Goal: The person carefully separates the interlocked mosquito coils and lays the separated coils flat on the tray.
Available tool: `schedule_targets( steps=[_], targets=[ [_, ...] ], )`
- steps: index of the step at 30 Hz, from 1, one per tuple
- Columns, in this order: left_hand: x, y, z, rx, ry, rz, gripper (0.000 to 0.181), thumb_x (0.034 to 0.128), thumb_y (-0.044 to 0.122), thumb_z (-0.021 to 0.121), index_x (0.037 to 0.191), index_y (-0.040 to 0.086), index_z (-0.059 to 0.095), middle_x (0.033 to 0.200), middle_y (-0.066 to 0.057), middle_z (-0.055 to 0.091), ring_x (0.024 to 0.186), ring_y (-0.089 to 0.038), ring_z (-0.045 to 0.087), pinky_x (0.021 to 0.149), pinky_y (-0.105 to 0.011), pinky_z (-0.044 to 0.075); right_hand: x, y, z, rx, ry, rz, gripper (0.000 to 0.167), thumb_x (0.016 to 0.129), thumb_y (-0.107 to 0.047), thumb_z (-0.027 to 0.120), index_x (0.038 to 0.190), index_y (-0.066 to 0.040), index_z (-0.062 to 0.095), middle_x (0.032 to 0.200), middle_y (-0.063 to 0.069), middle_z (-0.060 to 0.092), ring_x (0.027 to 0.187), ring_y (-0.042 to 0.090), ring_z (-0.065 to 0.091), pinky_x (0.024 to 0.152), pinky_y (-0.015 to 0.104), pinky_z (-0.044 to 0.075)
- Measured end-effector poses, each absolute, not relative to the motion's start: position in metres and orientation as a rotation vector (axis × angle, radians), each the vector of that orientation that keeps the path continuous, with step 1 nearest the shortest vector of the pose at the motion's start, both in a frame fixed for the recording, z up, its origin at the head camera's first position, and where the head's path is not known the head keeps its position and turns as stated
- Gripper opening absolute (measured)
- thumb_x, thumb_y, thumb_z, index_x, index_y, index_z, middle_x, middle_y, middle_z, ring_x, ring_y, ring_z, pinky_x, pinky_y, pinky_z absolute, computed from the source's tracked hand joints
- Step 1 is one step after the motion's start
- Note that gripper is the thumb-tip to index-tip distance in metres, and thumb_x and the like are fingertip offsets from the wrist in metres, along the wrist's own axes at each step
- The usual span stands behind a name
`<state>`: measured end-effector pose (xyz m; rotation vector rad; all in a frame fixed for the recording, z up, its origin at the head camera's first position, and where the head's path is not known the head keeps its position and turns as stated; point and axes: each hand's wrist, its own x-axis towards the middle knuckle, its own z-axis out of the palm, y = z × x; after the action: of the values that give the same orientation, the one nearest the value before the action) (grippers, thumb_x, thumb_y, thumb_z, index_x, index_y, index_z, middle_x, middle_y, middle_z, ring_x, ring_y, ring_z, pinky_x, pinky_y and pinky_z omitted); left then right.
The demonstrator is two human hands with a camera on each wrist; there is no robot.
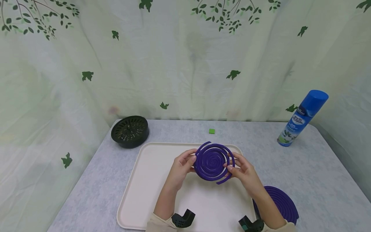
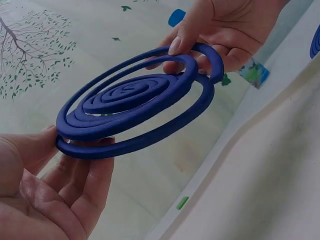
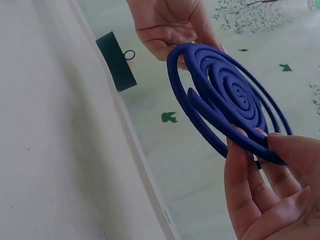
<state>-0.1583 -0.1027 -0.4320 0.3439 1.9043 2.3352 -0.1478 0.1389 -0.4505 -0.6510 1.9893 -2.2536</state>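
A purple mosquito coil (image 1: 213,162) is held up above the white tray, its flat spiral tilted. My left hand (image 1: 181,167) pinches its left edge between thumb and fingers. At the opposite edge, my right hand (image 1: 244,172) grips the outer turns. In the left wrist view, the outer rings of the coil (image 2: 135,107) stand apart from the tight middle, with gaps between them. The right wrist view shows a free end of the coil (image 3: 215,107) near the right fingers. More purple coils (image 1: 281,206) lie at the tray's right side, partly hidden by my right forearm.
Beneath the hands lies the white tray (image 1: 156,187). A round black holder with a slotted lid (image 1: 130,130) stands behind its left corner. Toward the back are a small green block (image 1: 212,131) and, farther right, a blue spray can (image 1: 301,117). A leaf-printed curtain (image 1: 185,64) hangs behind the table.
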Motion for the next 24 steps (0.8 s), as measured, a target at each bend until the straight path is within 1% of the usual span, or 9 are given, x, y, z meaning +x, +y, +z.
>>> schedule_targets(
  steps=[4,9,13,15,19,22,24],
  targets=[
    [-0.1577,-0.1023,-0.4303,0.310,1.859,2.338,0.031,0.0927,0.012,0.050,0.119,-0.004,0.049,0.083,-0.001,0.063,0.070,-0.012,0.058,0.064,-0.027,0.050,-0.1468,0.1374,-0.4502,-0.661,2.015,-2.262,0.040,0.089,0.003,0.051,0.126,0.007,0.037,0.105,0.011,0.056,0.075,0.018,0.062,0.064,0.034,0.053],
    [-0.1574,-0.1027,-0.4293,0.312,1.826,2.333,0.032,0.0928,0.013,0.050,0.120,-0.004,0.047,0.086,0.000,0.062,0.073,-0.011,0.058,0.067,-0.027,0.049,-0.1463,0.1365,-0.4495,-0.652,2.028,-2.267,0.038,0.089,0.003,0.051,0.125,0.007,0.038,0.110,0.008,0.053,0.075,0.016,0.062,0.064,0.032,0.053],
    [-0.1571,-0.1037,-0.4294,0.319,1.809,2.321,0.033,0.0925,0.012,0.050,0.121,-0.005,0.046,0.089,0.000,0.061,0.076,-0.011,0.058,0.068,-0.027,0.049,-0.1463,0.1365,-0.4497,-0.629,2.014,-2.270,0.038,0.089,0.003,0.051,0.124,0.008,0.037,0.112,0.011,0.054,0.076,0.016,0.061,0.064,0.031,0.053],
    [-0.1569,-0.1040,-0.4296,0.321,1.801,2.320,0.033,0.0925,0.012,0.050,0.121,-0.004,0.046,0.091,-0.001,0.061,0.077,-0.011,0.058,0.067,-0.027,0.049,-0.1461,0.1365,-0.4499,-0.598,2.011,-2.268,0.037,0.089,0.001,0.051,0.123,0.006,0.038,0.111,0.012,0.055,0.078,0.016,0.061,0.064,0.031,0.052],
    [-0.1564,-0.1041,-0.4299,0.345,1.782,2.328,0.033,0.0928,0.010,0.049,0.122,-0.006,0.045,0.092,0.000,0.062,0.079,-0.011,0.059,0.070,-0.027,0.050,-0.1452,0.1353,-0.4496,-0.550,1.973,-2.282,0.033,0.089,0.000,0.052,0.120,0.004,0.040,0.106,0.006,0.058,0.087,0.014,0.060,0.070,0.030,0.052],
    [-0.1561,-0.1040,-0.4301,0.361,1.753,2.335,0.034,0.0931,0.009,0.048,0.122,-0.007,0.044,0.090,0.002,0.063,0.079,-0.010,0.059,0.070,-0.027,0.050,-0.1448,0.1331,-0.4492,-0.540,1.938,-2.303,0.029,0.089,0.000,0.052,0.116,0.008,0.042,0.100,0.004,0.059,0.089,0.012,0.059,0.075,0.028,0.050],
    [-0.1560,-0.1038,-0.4307,0.368,1.733,2.333,0.034,0.0932,0.009,0.048,0.122,-0.008,0.043,0.089,0.003,0.064,0.078,-0.010,0.059,0.069,-0.027,0.050,-0.1444,0.1316,-0.4490,-0.523,1.944,-2.305,0.028,0.089,-0.001,0.053,0.113,0.012,0.044,0.094,0.004,0.060,0.086,0.011,0.058,0.075,0.027,0.050]
  ],
)
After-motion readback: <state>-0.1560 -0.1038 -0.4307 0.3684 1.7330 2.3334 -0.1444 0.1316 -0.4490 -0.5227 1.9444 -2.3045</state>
